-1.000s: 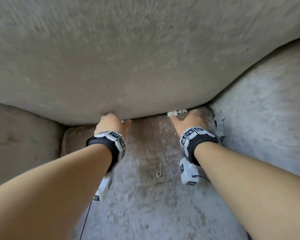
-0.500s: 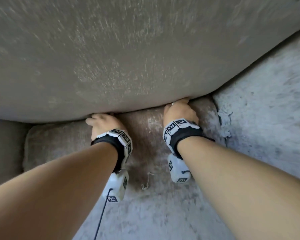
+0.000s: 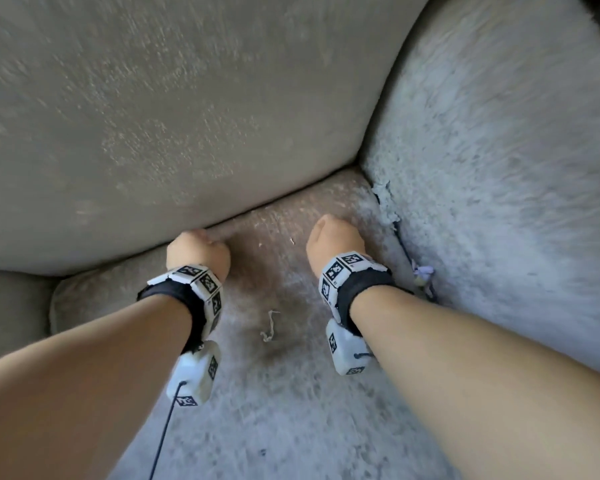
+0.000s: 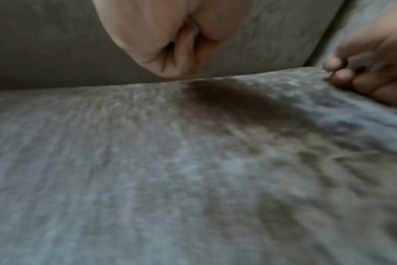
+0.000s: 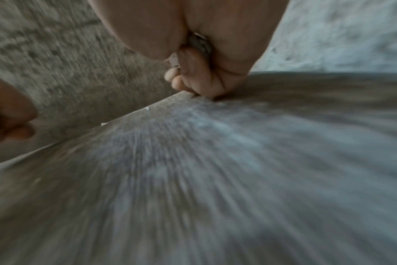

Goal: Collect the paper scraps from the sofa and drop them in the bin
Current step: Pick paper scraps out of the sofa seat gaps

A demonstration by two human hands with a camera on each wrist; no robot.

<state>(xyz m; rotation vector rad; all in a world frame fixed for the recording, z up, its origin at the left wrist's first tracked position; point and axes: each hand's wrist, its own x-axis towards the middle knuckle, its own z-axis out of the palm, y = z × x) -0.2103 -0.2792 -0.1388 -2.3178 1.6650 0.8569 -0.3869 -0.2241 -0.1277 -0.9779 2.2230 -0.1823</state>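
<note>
Both hands sit as fists on the grey sofa seat [image 3: 274,393], close to the back cushion [image 3: 187,116]. My right hand [image 3: 333,242] is curled round a crumpled pale paper scrap [image 5: 196,42], which peeks out between palm and fingers. My left hand [image 3: 198,251] is clenched at the cushion seam; only a pale sliver of scrap [image 4: 193,32] shows inside the fist. One tiny white scrap [image 3: 291,241] lies on the seat between the hands, and the right wrist view shows another fleck [image 5: 104,123] by the seam. No bin is in view.
A thin pale thread [image 3: 269,327] lies on the seat between my wrists. The fluffy armrest [image 3: 499,168] rises on the right, with torn fabric [image 3: 385,199] along its crease and a small purple bit [image 3: 423,271] stuck in the gap.
A white scrap lay at the seam beside my right hand; the hand covered it, then drew back as a fist. My left hand has also pulled back slightly and curled.
</note>
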